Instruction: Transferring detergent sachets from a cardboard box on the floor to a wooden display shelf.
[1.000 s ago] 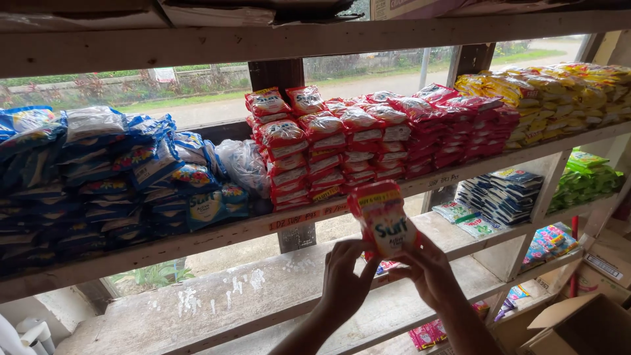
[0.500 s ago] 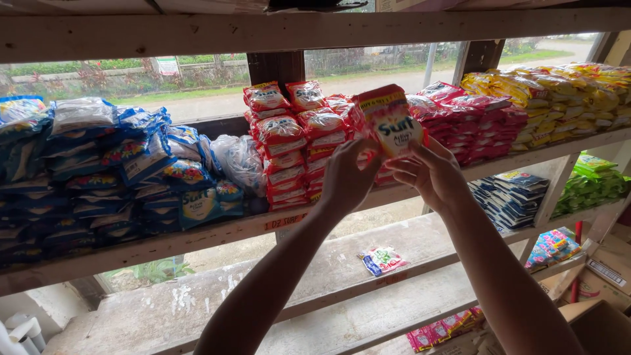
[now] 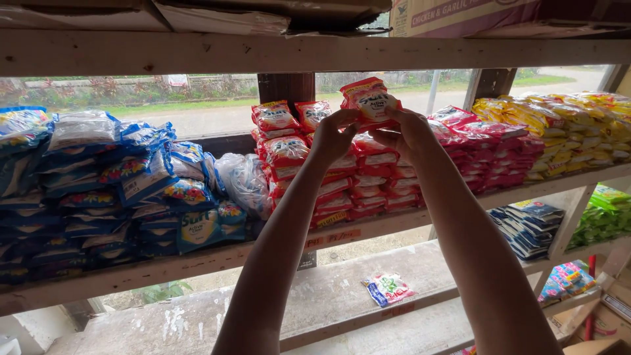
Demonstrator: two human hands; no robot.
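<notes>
Both my hands hold a small red detergent sachet pack (image 3: pixel 370 100) up at the middle shelf. My left hand (image 3: pixel 334 135) grips its left lower edge, my right hand (image 3: pixel 409 131) its right lower edge. The pack hovers over the top of the stacked red sachets (image 3: pixel 342 177) on the wooden shelf (image 3: pixel 197 263). More red sachets (image 3: pixel 490 148) lie in rows to the right.
Blue detergent packs (image 3: pixel 98 190) fill the shelf's left, a clear plastic bag (image 3: pixel 243 181) beside them. Yellow packs (image 3: pixel 565 125) sit far right. Cardboard boxes (image 3: pixel 460 16) rest on the top shelf. One loose sachet (image 3: pixel 388 289) lies on the lower shelf.
My hands have raised the red pack from below the shelf up to the top of the red stacks, moving it slightly leftward and deeper toward the shelf.
</notes>
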